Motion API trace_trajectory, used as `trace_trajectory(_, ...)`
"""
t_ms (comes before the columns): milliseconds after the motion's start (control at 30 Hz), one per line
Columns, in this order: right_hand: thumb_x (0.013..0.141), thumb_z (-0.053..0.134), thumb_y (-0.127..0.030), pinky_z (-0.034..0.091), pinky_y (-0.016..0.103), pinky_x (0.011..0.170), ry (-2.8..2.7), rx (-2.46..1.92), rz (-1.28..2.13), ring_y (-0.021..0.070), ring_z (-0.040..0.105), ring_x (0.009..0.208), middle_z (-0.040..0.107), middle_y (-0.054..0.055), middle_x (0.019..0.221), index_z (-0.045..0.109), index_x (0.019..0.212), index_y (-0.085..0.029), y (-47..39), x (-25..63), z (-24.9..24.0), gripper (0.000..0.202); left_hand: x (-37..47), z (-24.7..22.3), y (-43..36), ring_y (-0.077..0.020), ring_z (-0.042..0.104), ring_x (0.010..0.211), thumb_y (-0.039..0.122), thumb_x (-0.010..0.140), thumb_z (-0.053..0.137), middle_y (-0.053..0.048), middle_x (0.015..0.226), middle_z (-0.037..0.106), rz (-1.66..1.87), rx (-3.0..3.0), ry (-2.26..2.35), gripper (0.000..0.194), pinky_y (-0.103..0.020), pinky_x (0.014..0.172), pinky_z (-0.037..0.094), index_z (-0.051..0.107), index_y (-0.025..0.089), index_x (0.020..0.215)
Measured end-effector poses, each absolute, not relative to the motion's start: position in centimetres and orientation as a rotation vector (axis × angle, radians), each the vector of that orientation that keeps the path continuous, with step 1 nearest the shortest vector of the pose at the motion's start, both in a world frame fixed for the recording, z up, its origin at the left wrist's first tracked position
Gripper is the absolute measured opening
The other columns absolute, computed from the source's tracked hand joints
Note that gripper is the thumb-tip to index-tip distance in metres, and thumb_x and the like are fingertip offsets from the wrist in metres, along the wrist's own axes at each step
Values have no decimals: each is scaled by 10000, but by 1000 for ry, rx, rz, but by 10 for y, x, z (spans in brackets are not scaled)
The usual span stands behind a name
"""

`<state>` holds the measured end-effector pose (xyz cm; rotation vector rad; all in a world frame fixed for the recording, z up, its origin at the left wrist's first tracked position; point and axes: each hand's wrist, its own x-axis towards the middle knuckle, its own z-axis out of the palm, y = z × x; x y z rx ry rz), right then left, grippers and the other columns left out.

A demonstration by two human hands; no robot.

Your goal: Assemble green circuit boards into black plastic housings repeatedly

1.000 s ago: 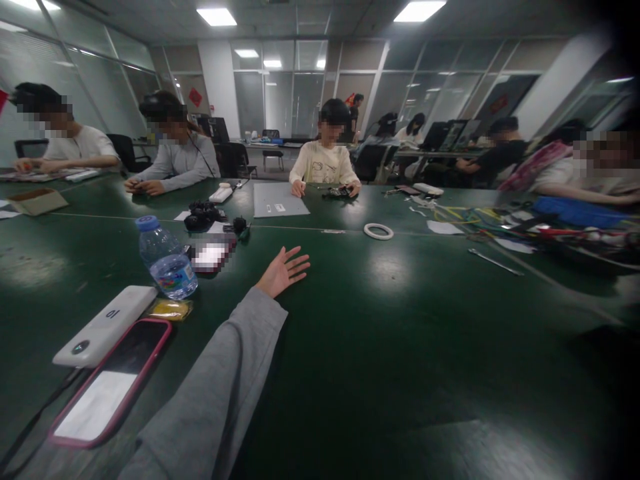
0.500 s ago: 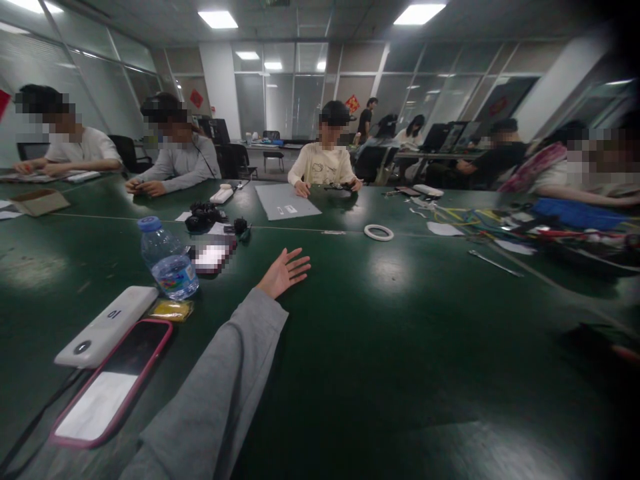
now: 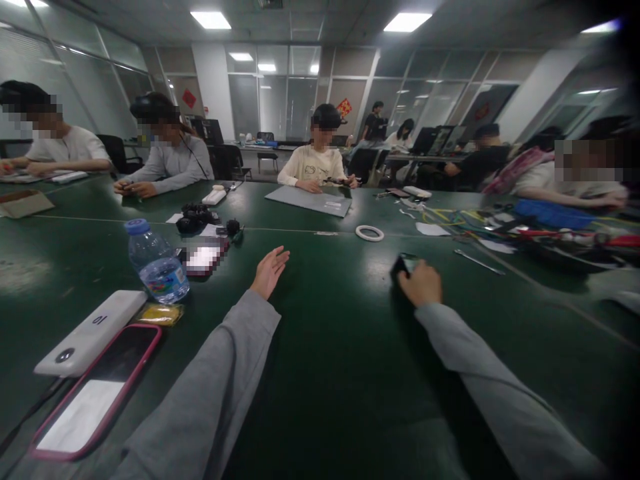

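My left hand (image 3: 271,273) is held over the green table (image 3: 325,373) with its fingers stretched out and nothing in it. To the right, my right hand (image 3: 424,284) is closed around a small black box-like object (image 3: 403,265) with a glossy face. My fingers cover much of that object, so its exact kind does not show. Left of my left hand lies a pixelated phone (image 3: 205,257), and beside it stands a water bottle (image 3: 159,270) with a blue cap.
At the near left lie a white power bank (image 3: 93,333), a pink-cased phone (image 3: 100,393) and a yellow packet (image 3: 161,314). Farther off are a roll of white tape (image 3: 369,233), a wrench (image 3: 479,262), tangled cables (image 3: 460,217) and a grey sheet (image 3: 310,200). Several people sit around the table.
My right hand has come in from the right edge, carrying the black object to the table's middle right. My left fingers have drawn closer together. Across the table, a person has shifted the grey sheet.
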<state>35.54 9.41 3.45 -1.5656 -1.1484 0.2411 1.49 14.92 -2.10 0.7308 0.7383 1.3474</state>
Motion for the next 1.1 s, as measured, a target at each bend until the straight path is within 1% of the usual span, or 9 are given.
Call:
trace_trajectory(67,750,650,-307,292,567,979,-1504,-1471,220,362,456,1119,544,218,995,575,1030,-85,119,290,8,365,18,-24,151,-194,475,1228,355,833,567,-85,1211,610,1426,806,822,303,-353,1068,263,617,226,1102)
trace_trajectory(167,722,672,-290,403,401,968,-1837,-1274,251,248,508,1038,562,110,1038,560,1156,-143,129,199,-18,472,20,-29,153,-190,467,1225,335,817,589,-66,1208,609,1479,1038,906,273,-339,1073,256,633,233,1066)
trace_trajectory(267,792,611,-274,441,405,932,-2132,-1112,120,241,493,1026,537,98,1081,477,1273,-166,120,154,-24,511,19,-34,158,-195,516,1156,337,835,549,-92,1167,618,1592,1151,1018,281,-342,1041,313,625,188,1061)
trace_trajectory(400,825,584,-289,426,438,936,-2097,-1216,-44,275,444,1077,467,150,1154,390,1318,-92,116,155,-25,565,15,-40,165,-193,574,1063,337,858,494,-111,1096,639,1647,1109,1035,326,-361,976,395,587,153,1111)
trace_trajectory(600,786,653,-347,415,468,927,-1805,-1388,2,300,409,1096,407,167,1157,398,1272,-96,133,168,-40,604,16,-41,166,-180,573,1051,319,842,519,-103,1114,631,1606,1164,1031,297,-331,939,424,614,152,1068)
trace_trajectory(800,684,742,-437,379,499,953,-1597,-1405,39,330,366,1147,368,188,1204,325,1325,-87,142,171,-47,840,16,-38,162,-155,590,926,322,840,518,-79,1023,640,1538,1205,1113,255,-266,761,474,618,164,1013)
trace_trajectory(867,735,685,-473,400,468,941,-1533,-1358,127,296,414,1108,404,175,1180,322,1325,-95,143,172,-46,789,16,-37,161,-137,592,839,313,831,525,-66,948,637,1524,1205,1132,208,-242,685,473,616,160,940)
trace_trajectory(1000,894,451,-516,455,374,889,-1465,-1217,497,203,539,951,521,115,1059,377,1283,-134,146,171,-44,551,19,-35,158,-104,565,650,308,820,527,-33,783,607,1440,1234,1086,174,-227,582,454,587,154,874)
trace_trajectory(1100,842,535,-547,419,376,958,-1563,-1150,529,220,513,1073,510,120,1167,443,1234,-151,146,170,-44,565,21,-31,154,-111,582,654,312,808,543,-32,759,611,1335,1284,1018,176,-246,624,470,586,147,853)
